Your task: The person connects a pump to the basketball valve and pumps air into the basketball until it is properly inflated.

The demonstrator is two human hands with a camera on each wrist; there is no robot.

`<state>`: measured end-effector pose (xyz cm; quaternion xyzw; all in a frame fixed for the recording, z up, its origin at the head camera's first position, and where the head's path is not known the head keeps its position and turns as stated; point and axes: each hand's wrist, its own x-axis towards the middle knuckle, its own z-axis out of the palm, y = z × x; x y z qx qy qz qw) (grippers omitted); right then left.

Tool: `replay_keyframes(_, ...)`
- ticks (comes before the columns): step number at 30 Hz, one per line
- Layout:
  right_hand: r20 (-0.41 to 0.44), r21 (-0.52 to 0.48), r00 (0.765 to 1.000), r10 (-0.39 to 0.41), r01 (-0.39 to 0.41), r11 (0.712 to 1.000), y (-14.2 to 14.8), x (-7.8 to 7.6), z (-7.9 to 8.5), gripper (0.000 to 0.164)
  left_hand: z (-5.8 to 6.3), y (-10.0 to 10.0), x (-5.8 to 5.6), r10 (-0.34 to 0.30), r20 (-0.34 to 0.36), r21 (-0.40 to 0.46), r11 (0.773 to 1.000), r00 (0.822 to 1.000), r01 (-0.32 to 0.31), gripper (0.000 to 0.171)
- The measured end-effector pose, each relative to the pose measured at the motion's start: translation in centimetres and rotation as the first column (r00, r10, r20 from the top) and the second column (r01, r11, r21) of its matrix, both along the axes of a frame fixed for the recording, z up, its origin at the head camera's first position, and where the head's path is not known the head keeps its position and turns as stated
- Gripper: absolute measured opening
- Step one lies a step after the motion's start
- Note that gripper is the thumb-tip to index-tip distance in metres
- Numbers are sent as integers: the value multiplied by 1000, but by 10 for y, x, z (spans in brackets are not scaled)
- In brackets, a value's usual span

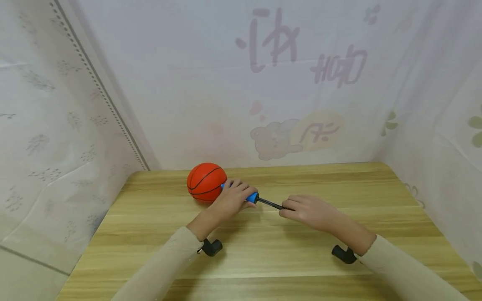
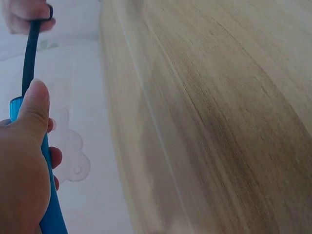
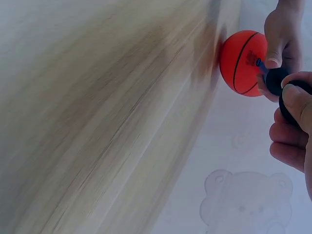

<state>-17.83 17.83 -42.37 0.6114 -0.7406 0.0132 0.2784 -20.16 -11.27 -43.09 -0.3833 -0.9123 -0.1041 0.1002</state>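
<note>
On the table's back left stands an orange-red toy basketball [image 1: 203,177] with black lines. My left hand [image 1: 234,198] grips the blue barrel [image 2: 54,214] of a hand pump, fingers wrapped round it and thumb along its end in the left wrist view. The barrel's far end points at the ball, and in the right wrist view its nozzle [image 3: 259,62] meets the ball's side. From the other end a black rod [image 1: 270,203] extends to the right. My right hand [image 1: 310,212] holds the black handle [image 3: 287,109] at the rod's end, mostly hidden behind the fingers in the head view.
The wooden table [image 1: 286,259] spreads under both arms, its back edge close behind the ball. Pale printed curtains [image 1: 211,83] hang behind it and at both sides. A black wrist mount [image 1: 212,248] sits beneath the left sleeve, another [image 1: 343,254] beneath the right.
</note>
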Motion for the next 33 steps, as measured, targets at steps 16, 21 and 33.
replay_keyframes(16, 13, 48, 1000, -25, 25, 999, -42, -21, -2, 25, -7, 3, 1, -34, -63, -59, 998, 997, 30, 38)
replay_keyframes(21, -2, 24, 1000, -24, 24, 999, -42, -21, -7, 25, -5, 4, 1, -37, -43, -43, 998, 998, 35, 37)
replay_keyframes(33, -38, -2, 999, 12, -12, 1000, -12, -2, -6, 46, -6, -4, -5, -38, -47, -15, 999, 998, 37, 37)
